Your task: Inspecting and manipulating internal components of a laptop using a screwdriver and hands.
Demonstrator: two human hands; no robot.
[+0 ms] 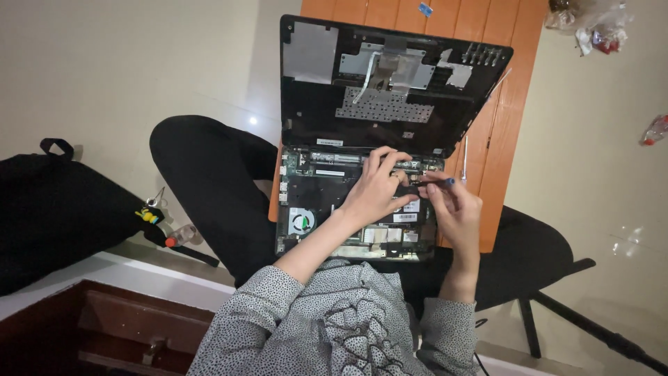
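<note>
Nearest to us we see grey sleeves patterned with small black dots (334,327), both forearms reaching forward. The left hand (376,188) rests spread on an opened black laptop base with exposed circuit boards (320,202), fingers curled down onto the parts near its far edge — it grips nothing we can make out. The right hand (456,209) is just beside it, fingers pinched around a thin screwdriver with a blue tip (437,183) that points toward the left hand's fingertips. A round cooling fan (301,221) sits in the near left corner of the base. The base lies on a narrow orange wooden board (497,160) across the person's lap, legs in black trousers (209,181) beneath it.

Beyond the hands, the detached black laptop cover with silver foil patches (390,83) leans open, touching the base's far edge. To the left a black bag (56,209) lies on the pale floor — at far right, crumpled clear plastic wrapping (591,21).
</note>
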